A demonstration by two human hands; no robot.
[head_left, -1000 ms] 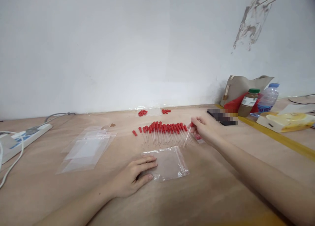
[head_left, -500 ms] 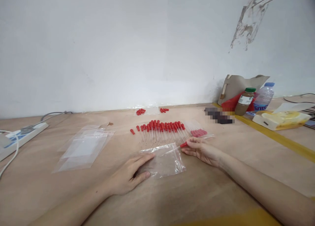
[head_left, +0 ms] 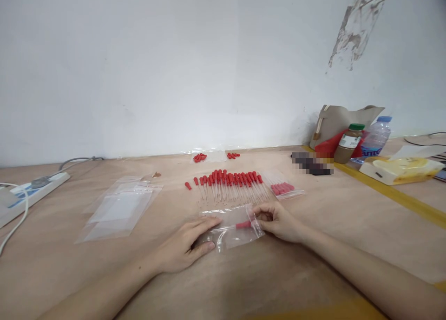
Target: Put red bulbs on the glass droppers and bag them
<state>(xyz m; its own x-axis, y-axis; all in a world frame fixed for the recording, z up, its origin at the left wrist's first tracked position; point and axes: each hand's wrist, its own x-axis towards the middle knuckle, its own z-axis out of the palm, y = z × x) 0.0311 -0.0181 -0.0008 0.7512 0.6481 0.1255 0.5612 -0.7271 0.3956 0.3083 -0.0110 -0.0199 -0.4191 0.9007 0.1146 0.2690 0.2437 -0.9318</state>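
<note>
A clear zip-lock bag (head_left: 228, 241) lies flat in front of me, its open side facing right. My left hand (head_left: 186, 243) rests on the bag's left part, fingers stretched and thumb apart. Inside the bag lies a glass dropper with a red rubber bulb (head_left: 243, 225), its thin tube pointing left. My right hand (head_left: 275, 220) is at the bag's mouth, fingers curled and closed at the bulb's end; the plastic film partly covers the fingertips. Just beyond the bag lies a row of several red-bulbed droppers (head_left: 230, 180), tubes towards me.
A filled bag of droppers (head_left: 282, 188) lies right of the row. Flat bags (head_left: 118, 208) are stacked at left, near a power strip (head_left: 35, 194). Loose red bulbs (head_left: 200, 158) lie by the wall. Bottles (head_left: 348, 143) and a tissue pack (head_left: 399, 170) stand at right.
My right hand has moved left and slightly down, pushing the dropper into the bag; its red bulb is now inside. My left hand stays on the bag.
</note>
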